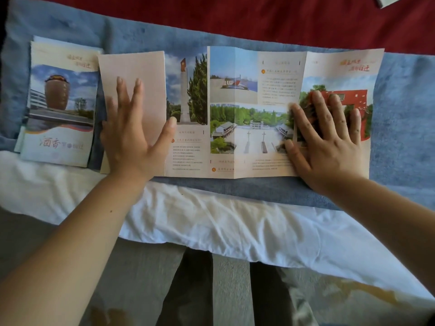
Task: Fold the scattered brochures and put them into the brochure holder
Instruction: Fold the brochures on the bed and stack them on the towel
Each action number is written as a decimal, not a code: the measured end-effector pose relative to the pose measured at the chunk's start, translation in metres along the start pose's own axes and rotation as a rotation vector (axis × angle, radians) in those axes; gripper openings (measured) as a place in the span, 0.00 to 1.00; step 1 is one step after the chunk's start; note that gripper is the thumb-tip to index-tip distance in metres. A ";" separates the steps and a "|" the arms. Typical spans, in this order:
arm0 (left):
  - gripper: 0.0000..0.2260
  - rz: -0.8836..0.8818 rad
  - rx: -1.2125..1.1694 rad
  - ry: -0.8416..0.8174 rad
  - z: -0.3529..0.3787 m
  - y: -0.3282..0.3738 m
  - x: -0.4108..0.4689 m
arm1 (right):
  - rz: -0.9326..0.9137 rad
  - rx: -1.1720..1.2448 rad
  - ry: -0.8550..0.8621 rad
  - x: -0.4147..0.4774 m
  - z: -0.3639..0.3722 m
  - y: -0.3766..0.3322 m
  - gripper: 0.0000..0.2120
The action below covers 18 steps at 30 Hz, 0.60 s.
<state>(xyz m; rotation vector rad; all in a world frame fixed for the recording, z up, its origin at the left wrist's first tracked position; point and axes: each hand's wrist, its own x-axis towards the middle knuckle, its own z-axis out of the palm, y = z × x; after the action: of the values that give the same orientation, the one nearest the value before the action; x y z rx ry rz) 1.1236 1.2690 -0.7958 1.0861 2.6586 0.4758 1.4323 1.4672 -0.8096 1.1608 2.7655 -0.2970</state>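
A long multi-panel brochure (233, 114) lies spread across a blue towel, printed with photos and text. Its leftmost panel is folded over, showing a plain pale back. My left hand (131, 130) presses flat on that folded panel, fingers spread and straight. My right hand (327, 135) lies flat on the right end, over the panel with a red building picture. A small stack of folded brochures (60, 107) with a brown jar on the cover sits to the left of the open one. No brochure holder is in view.
The blue towel (400, 109) lies over a white sheet (211, 222), with a red cloth (259, 17) behind it. A pale object's corner (390, 0) shows at the top right. My legs and a grey floor are below.
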 end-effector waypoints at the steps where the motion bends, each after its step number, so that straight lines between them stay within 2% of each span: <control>1: 0.38 0.012 -0.027 0.014 -0.002 0.001 -0.001 | 0.003 0.004 -0.003 0.000 -0.001 0.000 0.32; 9: 0.38 -0.018 -0.172 -0.025 -0.004 0.021 -0.009 | 0.022 0.041 -0.100 0.000 -0.017 -0.011 0.31; 14: 0.40 -0.054 0.011 -0.082 0.011 0.023 -0.015 | -0.102 0.234 -0.040 0.000 -0.039 -0.066 0.27; 18: 0.39 -0.032 0.119 -0.004 0.024 0.021 -0.017 | -0.173 0.176 -0.169 0.003 -0.025 -0.102 0.31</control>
<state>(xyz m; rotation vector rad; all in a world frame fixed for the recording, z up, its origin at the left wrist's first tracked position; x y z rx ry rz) 1.1565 1.2764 -0.8080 1.0733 2.7270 0.3129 1.3565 1.4052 -0.7721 0.8827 2.7367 -0.6378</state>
